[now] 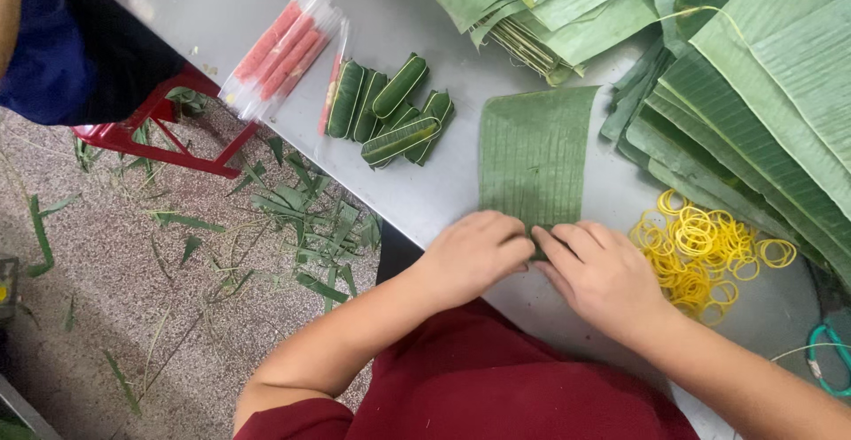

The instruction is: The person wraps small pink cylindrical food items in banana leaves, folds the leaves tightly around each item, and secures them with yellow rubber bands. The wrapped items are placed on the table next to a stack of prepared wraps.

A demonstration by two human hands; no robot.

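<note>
Leaf strip (534, 152) lies flat on the grey tabletop (425, 192), stretching away from both hands. Fingers of the left hand (472, 254) and right hand (603, 273) curl down and pinch its near edge, meeting at the middle. Just right of the right hand sits a heap of yellow rubber bands (705, 249). Beyond the left hand lie wrapped green rolls (390, 112), then pink sticks in clear wrap (284, 48). Stacked leaves (753, 77) rest farther right.

Dressed in a dark red garment with short sleeves; forearms, left hand (474, 254) and right hand (605, 273) bare, no gloves.
</note>
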